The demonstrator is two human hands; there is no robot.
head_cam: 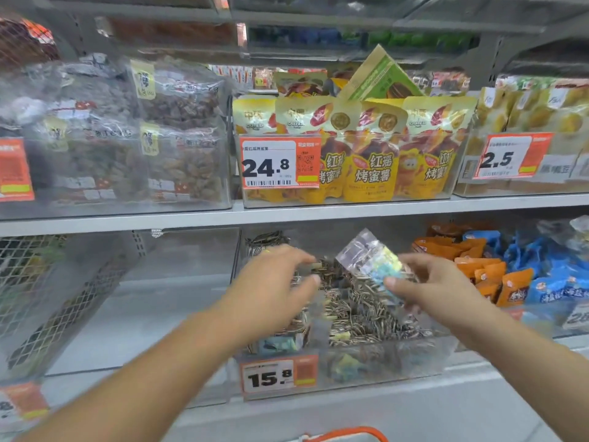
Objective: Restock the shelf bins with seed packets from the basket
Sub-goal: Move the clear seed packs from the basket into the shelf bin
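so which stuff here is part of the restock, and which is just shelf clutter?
Job:
- seed packet, held by the right hand
- left hand, reaching into the bin
- seed bin, tagged 15.8
- basket, orange rim at the bottom edge

Not the job:
- yellow pouches
- orange packets
- blue packets
- mesh basket

**Where everything sits on the two shelves**

I see the clear plastic bin of striped sunflower-seed packets [350,314] in the middle of the lower shelf [287,215]. My right hand [433,282] holds a clear seed packet [373,263] above it; my left hand [274,282] is over the bin's left part. Right of it lie orange and blue snack pouches [516,269], left a metal mesh basket [47,298]. Directly above stands a bin of yellow sweet-potato bags [366,154]. The orange basket handle [347,433] is nearest me.
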